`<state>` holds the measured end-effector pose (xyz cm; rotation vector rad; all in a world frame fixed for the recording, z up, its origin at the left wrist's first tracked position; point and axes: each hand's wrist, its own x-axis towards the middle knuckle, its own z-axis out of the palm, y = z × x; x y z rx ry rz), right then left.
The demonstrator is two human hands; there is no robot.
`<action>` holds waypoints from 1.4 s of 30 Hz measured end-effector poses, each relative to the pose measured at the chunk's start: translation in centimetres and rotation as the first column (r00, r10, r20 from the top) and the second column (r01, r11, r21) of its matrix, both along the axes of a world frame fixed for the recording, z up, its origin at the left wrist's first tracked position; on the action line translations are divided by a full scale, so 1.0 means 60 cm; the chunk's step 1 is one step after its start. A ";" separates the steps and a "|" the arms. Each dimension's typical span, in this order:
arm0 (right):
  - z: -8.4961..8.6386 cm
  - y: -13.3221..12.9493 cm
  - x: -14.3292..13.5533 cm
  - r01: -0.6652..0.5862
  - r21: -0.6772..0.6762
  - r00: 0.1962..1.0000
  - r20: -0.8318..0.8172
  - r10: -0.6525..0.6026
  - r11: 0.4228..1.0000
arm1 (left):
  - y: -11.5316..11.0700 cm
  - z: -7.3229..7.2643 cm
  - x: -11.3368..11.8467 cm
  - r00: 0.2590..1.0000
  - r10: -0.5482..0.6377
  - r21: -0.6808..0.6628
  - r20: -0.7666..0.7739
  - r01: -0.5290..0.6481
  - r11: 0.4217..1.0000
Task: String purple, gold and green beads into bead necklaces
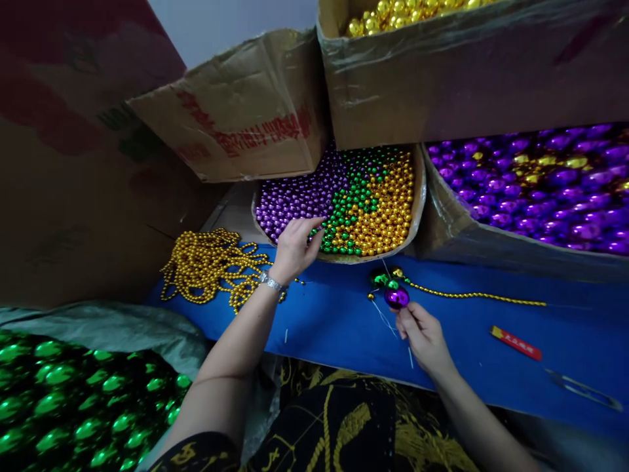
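Observation:
My left hand (297, 246) reaches over the near left edge of a carton (417, 196) of small beads, where purple and green beads meet. Its thumb and forefinger are a little apart, with green beads (351, 200) visible between and beyond them. Close above the blue table, my right hand (421, 334) has its fingers closed at the lower side of a shiny purple ball (397, 297). Green balls (379, 278) and a small gold ball (397, 271) cluster beside it. From this cluster a gold bead string (472, 294) runs right, and loose white thread (383, 318) hangs near my fingers.
Gold bead strands (201, 265) lie heaped on the blue table (334, 328). To the right are a red-and-yellow packet (515, 343) and metal thread snips (584, 388). Cartons of large purple balls (540, 190) and gold balls (407, 14) stand behind; green balls (78, 400) fill a sack at left.

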<state>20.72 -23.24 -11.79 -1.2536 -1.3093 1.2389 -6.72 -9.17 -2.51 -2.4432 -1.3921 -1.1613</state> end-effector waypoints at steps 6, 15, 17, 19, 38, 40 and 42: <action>0.006 0.009 0.009 0.007 -0.042 1.000 0.013 -0.007 0.999 | 0.019 0.014 0.040 0.996 -0.088 -0.056 -0.035 0.086 0.995; -0.004 0.016 0.015 -0.005 -0.076 1.000 0.013 0.006 0.997 | 0.040 0.030 0.046 0.994 -0.061 -0.046 -0.090 0.057 0.997; -0.004 0.018 0.015 -0.007 -0.078 1.000 0.001 0.007 0.997 | 0.042 0.036 0.048 0.995 -0.068 -0.053 -0.074 0.064 0.997; -0.005 0.020 0.016 -0.010 -0.082 1.000 -0.015 0.009 0.997 | 0.043 0.044 0.054 0.995 -0.093 -0.071 -0.046 0.089 0.993; 0.004 0.015 0.066 0.065 -0.071 0.998 -0.013 -0.066 0.995 | 0.196 0.127 0.401 0.870 -0.470 -0.232 0.153 0.494 0.838; 0.004 0.018 0.074 0.073 -0.081 0.997 -0.016 -0.074 0.994 | 0.212 0.127 0.445 0.871 -0.492 -0.267 0.024 0.479 0.836; 0.004 0.020 0.081 0.084 -0.091 0.996 -0.020 -0.086 0.992 | 0.224 0.128 0.494 0.832 -0.539 -0.293 -0.129 0.487 0.822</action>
